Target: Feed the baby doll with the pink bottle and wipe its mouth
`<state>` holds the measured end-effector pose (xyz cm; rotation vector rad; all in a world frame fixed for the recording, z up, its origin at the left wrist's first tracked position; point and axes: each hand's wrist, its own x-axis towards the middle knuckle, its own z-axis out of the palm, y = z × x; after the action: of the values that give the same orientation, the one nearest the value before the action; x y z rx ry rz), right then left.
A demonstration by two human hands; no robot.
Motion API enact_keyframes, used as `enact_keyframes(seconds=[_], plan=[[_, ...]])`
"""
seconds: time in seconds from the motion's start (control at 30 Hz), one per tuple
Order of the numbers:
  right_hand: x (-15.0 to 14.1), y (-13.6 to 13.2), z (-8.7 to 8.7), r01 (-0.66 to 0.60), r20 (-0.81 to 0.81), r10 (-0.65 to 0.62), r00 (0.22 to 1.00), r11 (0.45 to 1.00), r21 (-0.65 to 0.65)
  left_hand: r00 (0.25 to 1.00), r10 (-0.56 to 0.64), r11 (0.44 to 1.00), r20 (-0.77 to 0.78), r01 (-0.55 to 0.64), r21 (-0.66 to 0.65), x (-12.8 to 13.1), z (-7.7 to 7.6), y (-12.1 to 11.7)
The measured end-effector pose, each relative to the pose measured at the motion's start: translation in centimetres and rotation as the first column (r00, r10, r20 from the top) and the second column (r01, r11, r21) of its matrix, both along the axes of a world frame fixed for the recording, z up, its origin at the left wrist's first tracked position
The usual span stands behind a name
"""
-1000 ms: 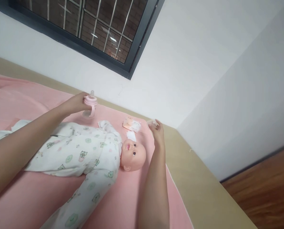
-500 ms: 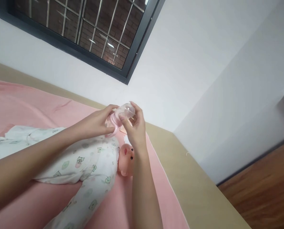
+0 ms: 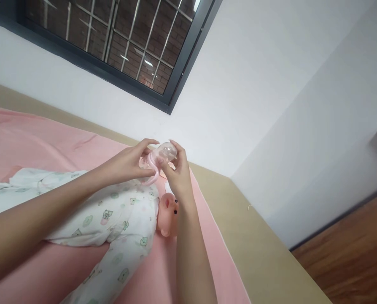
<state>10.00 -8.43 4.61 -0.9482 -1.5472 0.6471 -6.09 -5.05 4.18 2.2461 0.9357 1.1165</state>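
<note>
My left hand [image 3: 127, 164] grips a pink baby bottle [image 3: 150, 166] by its body and handle, held in the air above a baby doll. My right hand [image 3: 176, 175] pinches a clear dome cap [image 3: 166, 151] that sits over the bottle's top. The baby doll [image 3: 112, 215] lies on its back below my hands, dressed in a white sleepsuit with small green prints. Its head [image 3: 168, 211] is partly hidden behind my right wrist.
A pink blanket [image 3: 33, 143] covers a beige mattress [image 3: 258, 249] against a white wall. A dark-framed barred window [image 3: 112, 38] is above. Wooden floor [image 3: 349, 261] shows at the right, past the mattress edge.
A second ago my hands were apart, the left on the standing bottle, the right holding the cap. They have come together above the doll, and the cap now sits lower on the bottle.
</note>
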Motion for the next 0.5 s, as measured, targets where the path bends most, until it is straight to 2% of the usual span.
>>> enact_keyframes(seconds=[0.13,0.23,0.3,0.4,0.47,0.5], plan=[[-0.4,-0.3,-0.1,-0.047,-0.003,0.047,0.999,0.997,-0.066,1.000,0.004,1.000,0.007,-0.004,0.020,0.3,-0.4,0.3],[-0.6,-0.3,-0.3,-0.032,-0.015,0.031,0.999,0.997,-0.076,0.997,0.076,0.994,-0.035,-0.073,0.078,0.5,-0.5,0.6],[-0.4,0.0,-0.4,0.002,-0.030,-0.004,1.000,0.998,-0.071,0.987,0.141,0.979,-0.078,-0.127,0.162,0.3,-0.1,0.3],[1.1,1.1,-0.7,0.103,-0.061,-0.105,0.993,0.994,-0.038,0.976,0.187,0.949,-0.110,-0.151,0.275,-0.3,0.7,-2.1],[3.1,2.1,-0.9,0.199,-0.073,-0.199,0.977,0.980,-0.011,0.988,0.099,0.955,-0.117,-0.061,0.290,-0.2,0.5,-4.7],[4.3,2.6,-1.0,0.255,-0.074,-0.254,0.964,0.967,-0.002,0.990,0.013,0.957,-0.141,0.028,0.288,0.2,0.1,-6.0]])
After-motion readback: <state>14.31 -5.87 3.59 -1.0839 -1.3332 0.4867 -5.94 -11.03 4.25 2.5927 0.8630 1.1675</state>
